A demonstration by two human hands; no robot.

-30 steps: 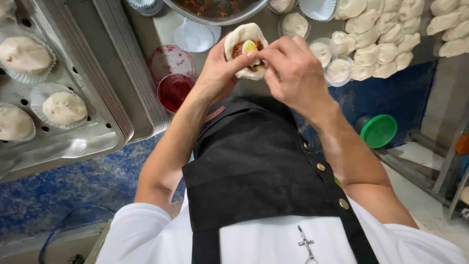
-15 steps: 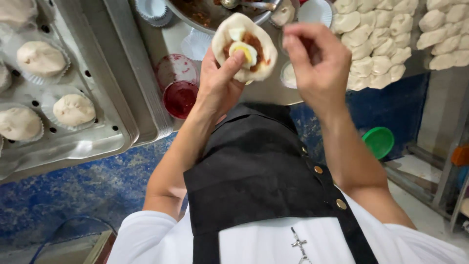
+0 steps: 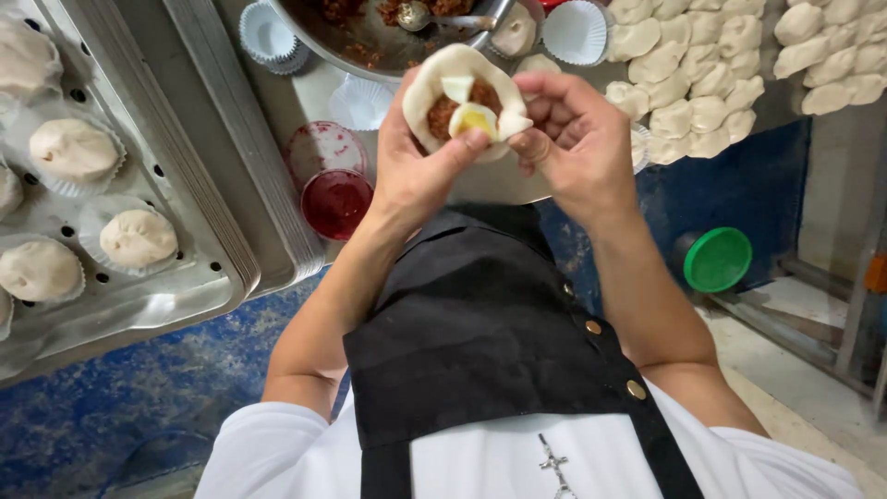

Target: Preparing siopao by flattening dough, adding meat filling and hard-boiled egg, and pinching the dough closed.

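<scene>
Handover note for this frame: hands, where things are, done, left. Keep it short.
Left hand: cups the open dough round, thumb on the filling.
Right hand: pinches the dough edge at the right side.
Filling bowl with spoon sits just above the hands; dough pieces to the right; paper cups upper left.
Done: dough is filled; shaped buns sit in cups on the tray at left.
Left: dough not yet closed; no cup under it.

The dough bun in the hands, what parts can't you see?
Head view:
- Underside of the dough wrapper: hidden by the left hand.
- Its right edge: covered by the right hand fingers.
- Filling bowl and spoon: cut off by the top edge.
</scene>
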